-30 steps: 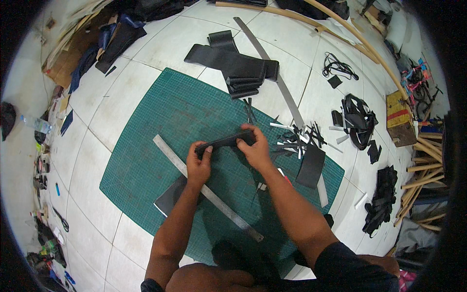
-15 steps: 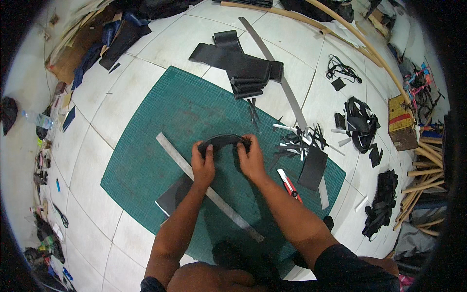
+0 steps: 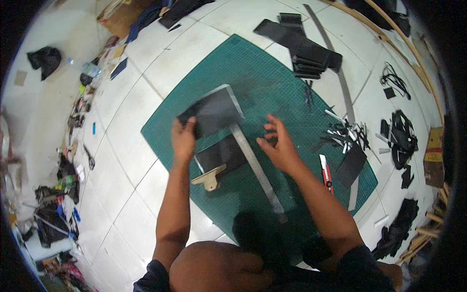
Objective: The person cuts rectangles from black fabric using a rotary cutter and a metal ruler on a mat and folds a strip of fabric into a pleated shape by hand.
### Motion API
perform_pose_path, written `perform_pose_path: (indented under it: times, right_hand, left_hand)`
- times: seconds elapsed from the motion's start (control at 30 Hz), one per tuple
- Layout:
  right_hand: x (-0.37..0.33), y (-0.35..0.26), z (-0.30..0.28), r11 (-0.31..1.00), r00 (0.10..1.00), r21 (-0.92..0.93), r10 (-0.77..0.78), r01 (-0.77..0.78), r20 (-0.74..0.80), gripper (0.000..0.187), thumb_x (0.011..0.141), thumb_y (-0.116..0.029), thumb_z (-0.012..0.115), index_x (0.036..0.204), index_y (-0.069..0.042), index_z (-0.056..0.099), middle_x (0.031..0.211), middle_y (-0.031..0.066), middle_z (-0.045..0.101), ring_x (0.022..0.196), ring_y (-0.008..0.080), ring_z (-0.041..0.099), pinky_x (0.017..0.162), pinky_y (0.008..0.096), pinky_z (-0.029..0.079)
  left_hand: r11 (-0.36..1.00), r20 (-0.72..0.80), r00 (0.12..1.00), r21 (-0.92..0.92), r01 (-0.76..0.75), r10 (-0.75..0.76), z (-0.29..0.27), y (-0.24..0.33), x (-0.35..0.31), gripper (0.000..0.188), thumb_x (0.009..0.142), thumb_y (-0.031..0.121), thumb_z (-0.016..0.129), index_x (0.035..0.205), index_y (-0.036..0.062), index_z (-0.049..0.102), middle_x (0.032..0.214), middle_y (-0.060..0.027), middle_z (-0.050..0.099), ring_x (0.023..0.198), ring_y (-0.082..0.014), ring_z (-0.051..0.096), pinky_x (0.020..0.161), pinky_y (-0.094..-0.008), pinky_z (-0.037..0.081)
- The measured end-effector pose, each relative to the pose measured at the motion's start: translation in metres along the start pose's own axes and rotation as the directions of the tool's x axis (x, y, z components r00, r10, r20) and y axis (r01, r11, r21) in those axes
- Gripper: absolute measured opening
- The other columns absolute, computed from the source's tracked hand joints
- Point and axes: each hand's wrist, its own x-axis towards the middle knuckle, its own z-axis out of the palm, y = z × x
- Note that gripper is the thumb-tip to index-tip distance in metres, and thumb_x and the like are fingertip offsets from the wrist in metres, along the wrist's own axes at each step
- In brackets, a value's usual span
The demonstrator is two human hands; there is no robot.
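Note:
My left hand [image 3: 183, 141] grips the left end of a black rectangular sheet [image 3: 212, 111] with a pale right edge, fingers on top. The sheet is held over the green cutting mat [image 3: 194, 100] and covers the far end of a steel ruler [image 3: 260, 175]. To the right, my right hand [image 3: 279, 145] hovers with fingers spread and nothing in them. Below the sheet, a second black piece [image 3: 221, 155] lies beside the ruler, with a pale metal bulldog clip [image 3: 210, 178] at its near edge. A red utility knife [image 3: 326, 174] rests right of my right forearm.
Black and white cut strips [image 3: 346, 134] and a black rectangle [image 3: 351, 165] lie at the mat's right. Beyond the mat are folded black material [image 3: 304, 44] and a long metal ruler [image 3: 335, 58]. Scraps and bundles [image 3: 403, 138] cover the floor at right; clutter lines the left wall.
The black piece was bent into an arch between both hands; now it is flat in my left hand. My right hand has let go and moved right. The view has swung left, revealing the clip.

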Motion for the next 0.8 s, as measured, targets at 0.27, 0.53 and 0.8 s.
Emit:
perform_pose_path:
  times: [0.27, 0.53, 0.8]
  right_hand:
    - [-0.051, 0.044, 0.005, 0.987, 0.974, -0.099, 0.141, -0.124, 0.176, 0.050, 0.089, -0.015, 0.072, 0.135, -0.008, 0.053, 0.118, 0.0112, 0.057, 0.088, 0.0168, 0.060, 0.079, 0.0309, 0.052]
    - [-0.054, 0.076, -0.010, 0.988, 0.987, -0.126, 0.101, -0.086, 0.124, 0.041, 0.090, -0.010, 0.071, 0.128, -0.006, 0.058, 0.114, 0.0093, 0.060, 0.087, 0.0155, 0.061, 0.078, 0.0302, 0.052]
    - [-0.067, 0.072, -0.011, 0.968, 0.985, -0.249, 0.069, -0.028, 0.159, 0.039, 0.090, -0.010, 0.070, 0.126, -0.004, 0.058, 0.116, 0.0133, 0.060, 0.094, 0.0207, 0.063, 0.079, 0.0335, 0.052]
  left_hand:
    - [0.905, -0.416, 0.838, -0.379, 0.193, -0.353, -0.196, -0.071, -0.037, 0.021, 0.094, 0.007, 0.059, 0.113, -0.0003, 0.062, 0.096, -0.0093, 0.067, 0.080, -0.0207, 0.064, 0.069, -0.0344, 0.052]
    - [0.746, -0.531, 0.547, -0.589, 0.311, -0.647, -0.249, -0.143, -0.096, 0.027, 0.090, 0.002, 0.055, 0.116, -0.0043, 0.057, 0.105, -0.0171, 0.063, 0.086, -0.0319, 0.064, 0.067, -0.0456, 0.055]
    - [0.571, -0.373, 0.500, -0.750, 0.333, -0.782, -0.272, -0.182, -0.122, 0.034, 0.093, 0.006, 0.055, 0.127, 0.0004, 0.055, 0.119, -0.0170, 0.063, 0.102, -0.0351, 0.064, 0.079, -0.0517, 0.055]
